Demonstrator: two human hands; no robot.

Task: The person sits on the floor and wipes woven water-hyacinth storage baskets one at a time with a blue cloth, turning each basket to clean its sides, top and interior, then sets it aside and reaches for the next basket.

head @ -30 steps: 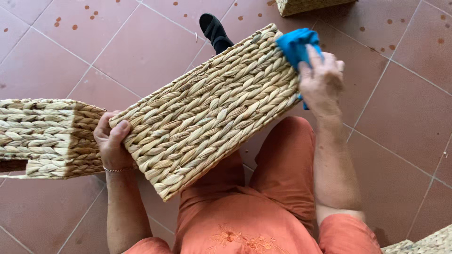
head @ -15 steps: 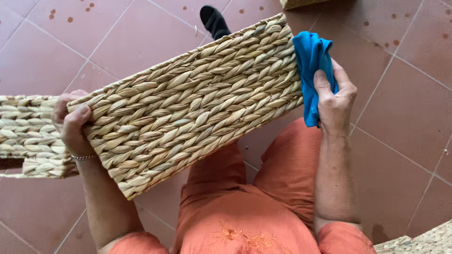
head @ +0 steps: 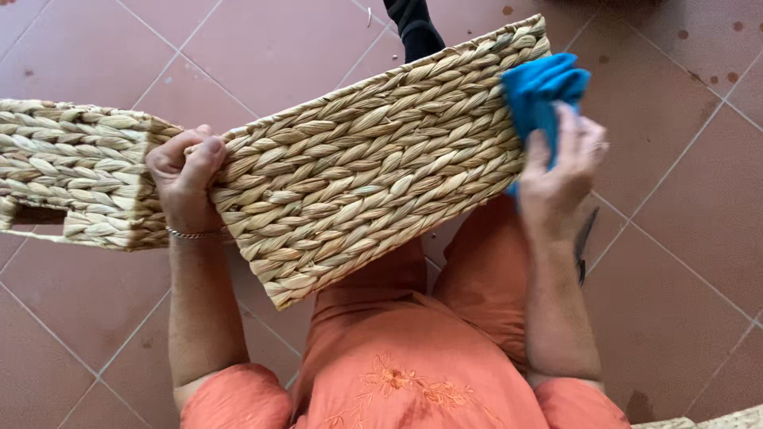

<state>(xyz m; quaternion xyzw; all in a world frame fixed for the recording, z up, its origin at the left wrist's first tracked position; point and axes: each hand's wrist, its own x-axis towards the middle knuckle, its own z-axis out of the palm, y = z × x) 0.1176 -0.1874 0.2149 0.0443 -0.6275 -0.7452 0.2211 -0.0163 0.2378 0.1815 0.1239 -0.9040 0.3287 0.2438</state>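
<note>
A woven straw basket [head: 373, 159] lies tilted across my lap, its long side facing up. My left hand [head: 184, 175] grips its left end, thumb on top of the weave. My right hand [head: 560, 171] presses a blue cloth [head: 540, 91] against the basket's right end. I sit in orange clothes [head: 397, 357], one black-socked foot [head: 413, 28] showing beyond the basket.
A second woven basket [head: 71, 179] with a handle slot stands on the floor at my left. The floor [head: 691, 262] is reddish-brown tile with pale speckles. A corner of another woven piece [head: 715, 419] shows at the bottom right.
The basket has shifted slightly right and lower in view, and my left hand has regripped its left end. My right hand with the blue cloth has moved along the right end.
</note>
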